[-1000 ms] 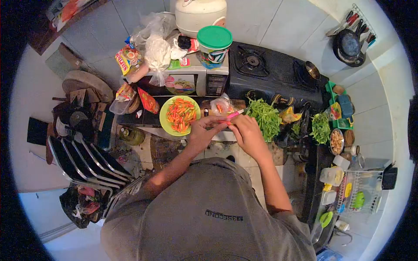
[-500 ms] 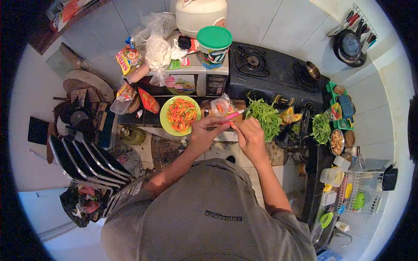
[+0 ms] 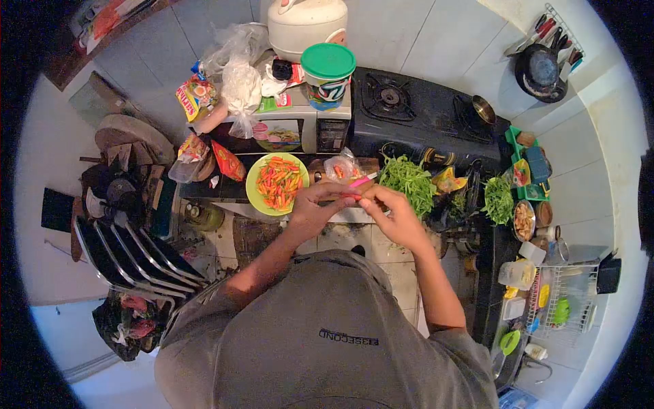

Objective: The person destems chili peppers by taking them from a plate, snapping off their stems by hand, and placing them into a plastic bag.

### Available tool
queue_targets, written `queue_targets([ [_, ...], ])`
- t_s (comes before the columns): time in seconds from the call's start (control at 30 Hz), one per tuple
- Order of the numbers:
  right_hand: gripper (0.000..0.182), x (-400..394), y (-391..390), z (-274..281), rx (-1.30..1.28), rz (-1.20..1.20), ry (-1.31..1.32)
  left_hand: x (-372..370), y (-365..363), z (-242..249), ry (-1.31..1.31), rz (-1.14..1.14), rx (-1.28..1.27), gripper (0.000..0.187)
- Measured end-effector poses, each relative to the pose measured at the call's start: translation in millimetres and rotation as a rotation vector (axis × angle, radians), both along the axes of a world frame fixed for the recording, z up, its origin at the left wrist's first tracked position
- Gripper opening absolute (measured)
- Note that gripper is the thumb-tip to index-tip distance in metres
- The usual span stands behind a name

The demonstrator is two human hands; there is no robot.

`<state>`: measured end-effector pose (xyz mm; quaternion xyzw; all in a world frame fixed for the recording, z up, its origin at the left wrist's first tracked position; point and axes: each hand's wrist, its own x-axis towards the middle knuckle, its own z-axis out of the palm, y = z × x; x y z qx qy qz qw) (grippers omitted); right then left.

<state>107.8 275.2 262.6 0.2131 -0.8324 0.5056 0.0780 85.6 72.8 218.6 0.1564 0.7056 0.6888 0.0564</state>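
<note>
The left hand (image 3: 308, 213) holds a small red chili (image 3: 351, 195) in a narrow pinch, in front of the torso and just near of the counter. The fingers of the right hand (image 3: 394, 213) are drawn in narrow at the chili's right end; whether they grip it is unclear. A pink item (image 3: 360, 182) shows just beyond the fingertips, and which hand bears it cannot be told.

Left of the hands, a yellow-green plate (image 3: 253, 194) holds a heap of red, orange and greenish chilies (image 3: 279, 180). On the far side of the hands, a clear bag (image 3: 347, 162) with some orange-red pieces lies on a wooden board (image 3: 370, 165). Leafy greens (image 3: 407, 180) are piled just to the right, and a second green bunch (image 3: 499, 200) lies farther right.

Beside that bunch, a metal bowl (image 3: 518, 236) holds pale brown pieces. Beyond it, a green basket (image 3: 509, 140) holds a blue container (image 3: 538, 163) and a packet. Nearer on the right, a clear container (image 3: 518, 275) has yellowish contents.

On the far side, a tub with a green lid (image 3: 327, 92) stands on the microwave (image 3: 306, 116), right of a clear bag of whitish contents (image 3: 242, 85).
</note>
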Motion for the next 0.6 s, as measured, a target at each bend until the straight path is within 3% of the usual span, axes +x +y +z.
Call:
queue_targets([
  [0.07, 0.015, 1, 3, 12, 0.006, 0.061, -0.505, -4, -3, -4, 0.084, -0.073, -0.02, 0.022],
  [0.17, 0.019, 1, 3, -1, -0.205, 0.087, -0.497, -3, -4, 7, 0.032, -0.1, 0.076, 0.022],
  [0.4, 0.022, 3, -1, -11, -0.39, 0.097, -0.451, -9, 1, -2, 0.105, -0.125, 0.279, 0.019],
  [0.47, 0.021, 2, -1, -13, -0.562, 0.151, -0.398, -10, 1, 3, -0.127, -0.091, 0.334, 0.019],
  [0.6, 0.019, 5, 3, 5, -0.429, 0.104, -0.389, -7, -4, 4, -0.086, -0.103, 0.443, 0.02],
])
